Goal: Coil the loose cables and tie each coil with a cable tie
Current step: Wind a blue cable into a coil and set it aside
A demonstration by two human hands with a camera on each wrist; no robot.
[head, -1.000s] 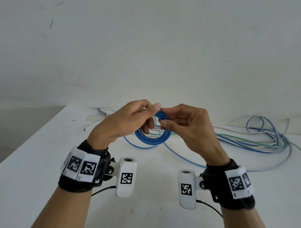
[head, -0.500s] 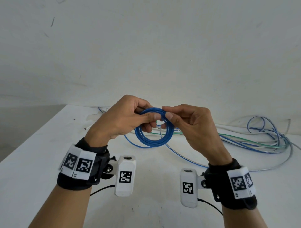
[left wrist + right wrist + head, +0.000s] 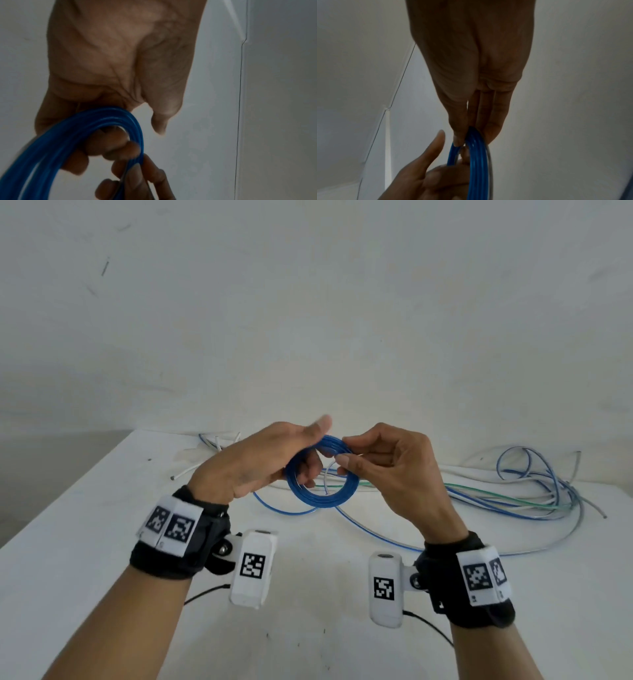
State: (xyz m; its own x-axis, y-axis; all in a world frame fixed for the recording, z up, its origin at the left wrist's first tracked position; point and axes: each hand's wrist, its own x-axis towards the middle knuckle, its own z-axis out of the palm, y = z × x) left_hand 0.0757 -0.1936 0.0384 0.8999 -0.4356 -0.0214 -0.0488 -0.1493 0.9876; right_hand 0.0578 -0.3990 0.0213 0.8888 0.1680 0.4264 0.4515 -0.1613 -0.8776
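Observation:
A small coil of blue cable [image 3: 322, 498] hangs in the air above the white table [image 3: 102, 542], between both hands. My left hand [image 3: 301, 453] has its fingers curled through the coil's ring, and its thumb sticks up free of the cable. My right hand [image 3: 344, 451] pinches the coil's upper right rim between thumb and fingertips. A thin pale strand [image 3: 328, 477] crosses the inside of the ring; I cannot tell what it is. The left wrist view shows the coil [image 3: 68, 135] over my curled fingers [image 3: 109, 146]. The right wrist view shows the pinch on the coil [image 3: 476, 155].
A loose tangle of blue, white and green cables [image 3: 513, 498] lies along the table's back right, and one blue strand [image 3: 376, 532] runs from under the coil toward it. White cable ends [image 3: 212, 443] lie at the back left. A wall stands behind the table.
My left thumb has lifted off the coil and now points up. The coil has tilted and turned a little in my fingers. Both hands stay close together above the table.

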